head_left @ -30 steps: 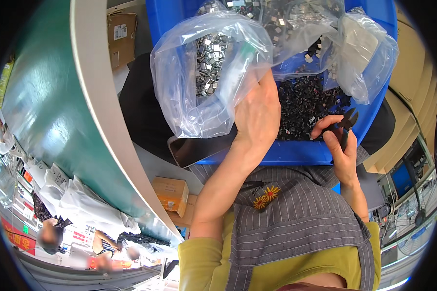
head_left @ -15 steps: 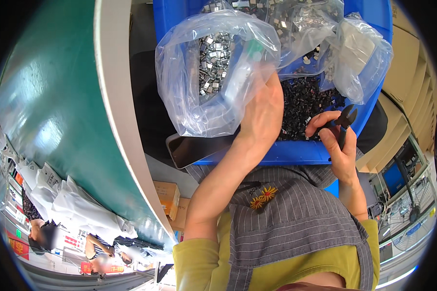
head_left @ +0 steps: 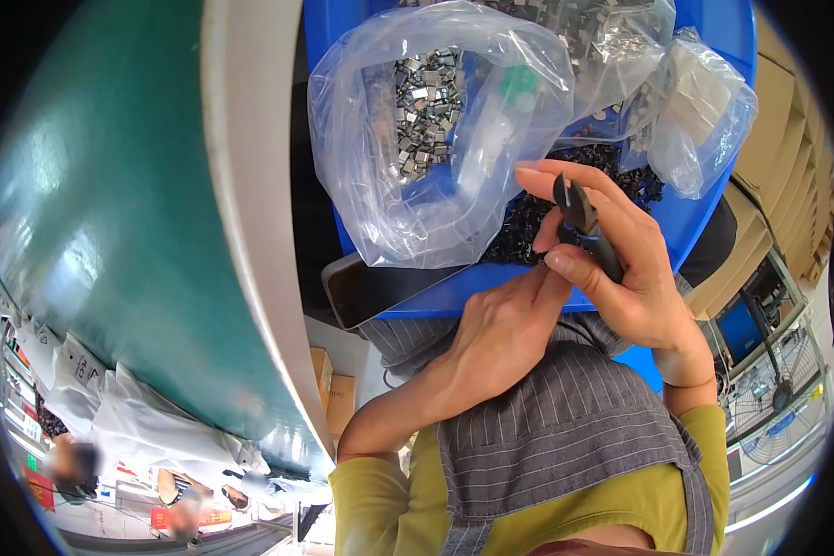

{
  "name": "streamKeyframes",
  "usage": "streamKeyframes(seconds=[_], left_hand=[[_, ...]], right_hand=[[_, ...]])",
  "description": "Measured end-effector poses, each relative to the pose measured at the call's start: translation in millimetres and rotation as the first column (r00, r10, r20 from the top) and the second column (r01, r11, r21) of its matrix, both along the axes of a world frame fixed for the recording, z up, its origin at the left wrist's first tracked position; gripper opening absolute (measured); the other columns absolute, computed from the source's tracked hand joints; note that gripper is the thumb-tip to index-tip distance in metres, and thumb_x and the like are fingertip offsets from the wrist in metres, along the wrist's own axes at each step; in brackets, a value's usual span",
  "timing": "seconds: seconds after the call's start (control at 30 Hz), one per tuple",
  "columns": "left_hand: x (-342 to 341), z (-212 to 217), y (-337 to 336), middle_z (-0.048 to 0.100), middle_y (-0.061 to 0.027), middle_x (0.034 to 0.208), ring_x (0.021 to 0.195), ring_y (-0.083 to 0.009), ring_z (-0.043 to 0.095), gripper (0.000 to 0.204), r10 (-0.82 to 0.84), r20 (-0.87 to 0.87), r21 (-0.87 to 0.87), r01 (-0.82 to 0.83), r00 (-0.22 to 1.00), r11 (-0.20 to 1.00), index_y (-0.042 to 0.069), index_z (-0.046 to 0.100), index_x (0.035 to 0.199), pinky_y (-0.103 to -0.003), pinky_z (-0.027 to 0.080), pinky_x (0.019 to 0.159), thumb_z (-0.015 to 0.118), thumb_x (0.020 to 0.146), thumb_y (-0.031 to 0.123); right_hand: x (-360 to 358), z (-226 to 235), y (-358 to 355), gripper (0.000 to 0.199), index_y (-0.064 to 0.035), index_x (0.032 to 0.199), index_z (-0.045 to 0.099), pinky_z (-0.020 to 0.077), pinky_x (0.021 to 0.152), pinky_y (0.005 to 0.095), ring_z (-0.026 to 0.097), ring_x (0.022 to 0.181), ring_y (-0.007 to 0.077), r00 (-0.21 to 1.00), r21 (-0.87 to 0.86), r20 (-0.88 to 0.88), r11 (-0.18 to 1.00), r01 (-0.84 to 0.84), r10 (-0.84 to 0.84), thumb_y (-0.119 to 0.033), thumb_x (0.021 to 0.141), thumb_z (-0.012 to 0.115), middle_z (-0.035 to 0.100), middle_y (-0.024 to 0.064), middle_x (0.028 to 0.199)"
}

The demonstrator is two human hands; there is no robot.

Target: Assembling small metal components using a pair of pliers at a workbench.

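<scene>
Diagonal cutters (head_left: 599, 243) with dark handles lie in my right hand (head_left: 635, 269), jaws pointing up and away from me, the fingers curled round them. My left hand (head_left: 510, 320) is closed, its fingertips meeting the right thumb and fingertips over the near rim of a blue bin (head_left: 417, 306). Whatever sits between those fingertips is too small and hidden to name. Beyond the hands, a heap of small black parts (head_left: 612, 162) covers the bin's bottom. To the left stands an open clear plastic bag (head_left: 398, 232) holding many small silvery metal pieces (head_left: 426, 111).
More clear bags (head_left: 700, 111) lie at the bin's far right. A dark phone (head_left: 380, 289) rests by the bin's near left rim. Along the left runs a green table (head_left: 111, 185) with a pale edge. Cardboard (head_left: 778, 120) and a fan (head_left: 778, 398) stand at the right.
My left hand has come out from the clear bag, back toward me and over to the right hand. The right hand with the cutters has moved left to meet it.
</scene>
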State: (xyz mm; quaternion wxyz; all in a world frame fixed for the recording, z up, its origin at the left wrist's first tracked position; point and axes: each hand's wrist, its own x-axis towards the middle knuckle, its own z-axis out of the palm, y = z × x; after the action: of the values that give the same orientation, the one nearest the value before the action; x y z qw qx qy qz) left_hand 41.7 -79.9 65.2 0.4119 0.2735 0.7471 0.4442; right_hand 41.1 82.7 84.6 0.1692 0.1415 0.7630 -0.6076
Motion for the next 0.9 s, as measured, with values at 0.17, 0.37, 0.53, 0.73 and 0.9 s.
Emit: streamKeyframes(seconds=[0.17,0.37,0.53,0.73,0.9], left_hand=[[1,-3,-7,0.057,-0.0152,0.084,0.071,-0.0338,0.061,0.022,0.046,0.063,0.049,-0.049,0.997,0.998,0.001,0.05,0.098,-0.043,0.049,0.054,0.054,0.076,-0.002],[3,-3,-3,0.057,-0.0159,0.08,0.07,-0.0361,0.06,0.019,0.069,0.113,0.086,-0.079,0.991,0.993,0.001,0.051,0.096,-0.045,0.048,0.054,0.056,0.077,-0.003],[4,-2,-7,0.058,-0.0166,0.081,0.069,-0.0371,0.061,0.018,0.022,0.095,0.043,-0.026,0.995,0.999,0.002,0.052,0.098,-0.045,0.049,0.053,0.055,0.08,-0.002],[-3,1,-2,0.06,-0.0164,0.083,0.072,-0.0365,0.062,0.016,0.072,0.127,0.04,-0.077,0.989,0.996,0.002,0.053,0.098,-0.045,0.05,0.055,0.057,0.082,0.001],[-6,4,-1,0.061,-0.0155,0.086,0.073,-0.0354,0.062,0.016,0.081,0.192,0.091,-0.1,0.978,0.991,0.002,0.054,0.098,-0.044,0.05,0.058,0.059,0.083,0.002]], right_hand=[[1,14,1,0.042,0.0047,0.119,0.056,0.0459,0.078,0.0317,0.058,0.08,0.0171,0.996,0.01,0.063,0.998,0.062,-0.063,-0.012,0.081,0.059,0.055,0.0145,0.121],[2,13,5,0.045,0.0043,0.123,0.052,0.0474,0.078,0.032,0.059,0.086,0.0202,1.0,0.076,0.005,0.997,0.011,-0.012,-0.001,0.079,0.057,0.056,0.0159,0.122],[-9,6,-2,0.049,0.0009,0.126,0.051,0.0478,0.082,0.0321,0.058,0.094,0.022,0.988,0.008,0.051,0.989,-0.146,0.146,0.001,0.078,0.059,0.055,0.0164,0.122],[-7,13,2,0.043,0.0041,0.119,0.057,0.0462,0.077,0.0291,0.057,0.08,0.0158,0.99,-0.141,0.129,0.987,0.081,-0.063,-0.016,0.081,0.063,0.056,0.0126,0.119],[-4,18,9,0.044,0.0036,0.117,0.057,0.0459,0.074,0.0291,0.057,0.078,0.0169,0.97,-0.271,0.214,0.946,0.176,-0.119,-0.021,0.082,0.064,0.057,0.0131,0.112]])
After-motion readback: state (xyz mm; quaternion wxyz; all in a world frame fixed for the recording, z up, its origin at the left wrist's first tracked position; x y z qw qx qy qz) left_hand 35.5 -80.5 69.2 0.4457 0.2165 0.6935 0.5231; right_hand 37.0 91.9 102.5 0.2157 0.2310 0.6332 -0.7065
